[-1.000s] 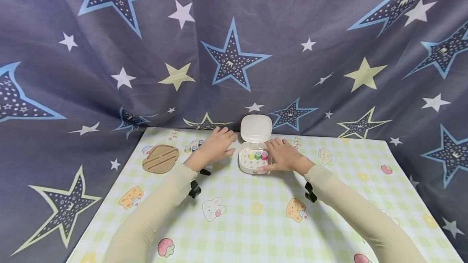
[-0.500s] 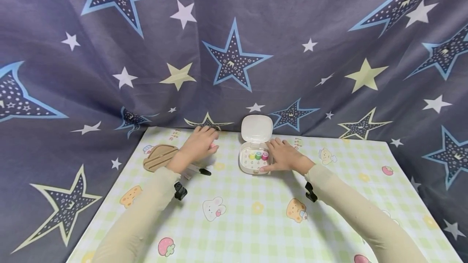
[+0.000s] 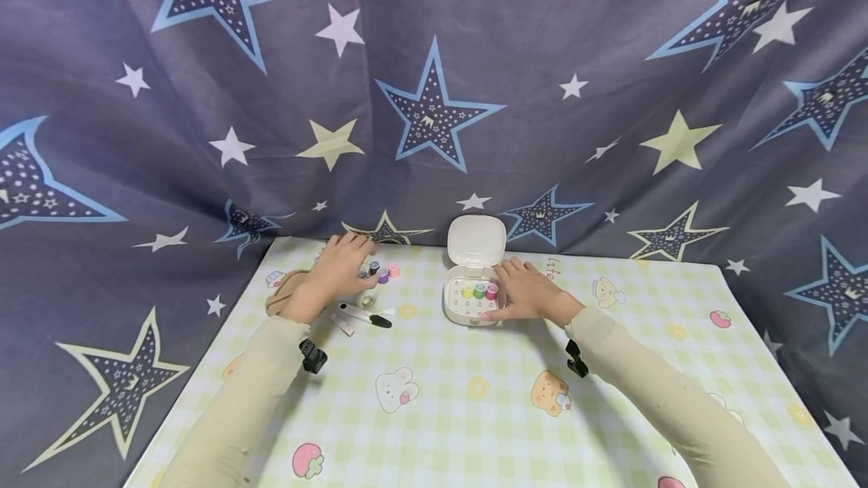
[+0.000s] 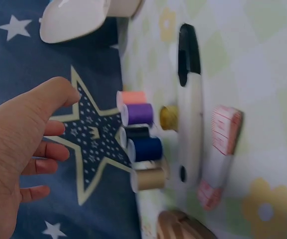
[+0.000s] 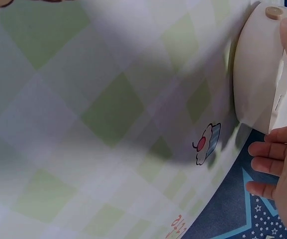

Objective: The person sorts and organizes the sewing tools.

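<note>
My right hand (image 3: pixel 530 292) grips the right side of a small white sewing box (image 3: pixel 458 315), thumb at the front wall and fingers towards the back. The lid (image 3: pixel 477 239) stands open. Yellow, green and magenta thread spools (image 3: pixel 479 291) stand in a row on the pegged insert. My left hand (image 3: pixel 337 271), empty with fingers loosely bent, hovers over the loose spools at the back left. In the left wrist view these are a pink spool (image 4: pixel 132 98), a purple spool (image 4: pixel 137 114), a black one, a navy blue spool (image 4: pixel 144 149) and a tan spool (image 4: pixel 148 179).
Nearer me than the spools lie a small gold round piece (image 3: pixel 368 301), a white tool with a black tip (image 3: pixel 366 315) and a folded pink-and-white strip (image 3: pixel 342 324). A brown grooved tray (image 3: pixel 283 294) sits partly behind my left forearm. A star-patterned curtain hangs behind the table.
My left hand has moved left, from beside the box to above the loose spools, uncovering the pink and purple ones. My right hand and the box have stayed in place.
</note>
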A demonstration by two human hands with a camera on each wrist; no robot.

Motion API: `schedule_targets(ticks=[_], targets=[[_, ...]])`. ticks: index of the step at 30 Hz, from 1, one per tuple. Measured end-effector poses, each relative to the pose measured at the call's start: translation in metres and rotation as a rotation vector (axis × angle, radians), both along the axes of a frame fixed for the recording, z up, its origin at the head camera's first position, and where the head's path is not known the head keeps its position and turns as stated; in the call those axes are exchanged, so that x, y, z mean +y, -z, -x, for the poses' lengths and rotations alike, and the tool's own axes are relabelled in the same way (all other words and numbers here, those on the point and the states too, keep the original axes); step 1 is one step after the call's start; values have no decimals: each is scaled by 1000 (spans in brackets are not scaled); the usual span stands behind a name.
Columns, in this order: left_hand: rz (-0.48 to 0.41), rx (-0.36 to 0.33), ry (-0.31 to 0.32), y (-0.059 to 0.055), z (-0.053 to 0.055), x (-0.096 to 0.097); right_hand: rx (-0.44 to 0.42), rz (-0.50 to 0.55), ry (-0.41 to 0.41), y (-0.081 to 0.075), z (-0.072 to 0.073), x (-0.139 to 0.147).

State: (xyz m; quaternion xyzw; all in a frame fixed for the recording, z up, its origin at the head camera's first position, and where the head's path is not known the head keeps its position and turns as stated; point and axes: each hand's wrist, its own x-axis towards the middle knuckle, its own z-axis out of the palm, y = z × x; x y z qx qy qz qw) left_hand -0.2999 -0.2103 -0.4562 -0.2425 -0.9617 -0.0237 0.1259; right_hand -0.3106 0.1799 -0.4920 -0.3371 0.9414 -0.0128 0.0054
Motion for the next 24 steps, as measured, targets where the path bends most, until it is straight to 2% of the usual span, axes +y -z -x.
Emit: schedule_targets(ticks=[7,10,18,24], targets=[[10,0,-3,13,-3,-14,-1,12,2,2,0,0],[11,3,-17,19,0,-21,1,15,5,3,0,0],[-8,-59,-64,26,5,-35,-14,18,13,3,0,0],[5,-48,-77,34,9,-42,-11,17,9,4,1,1]])
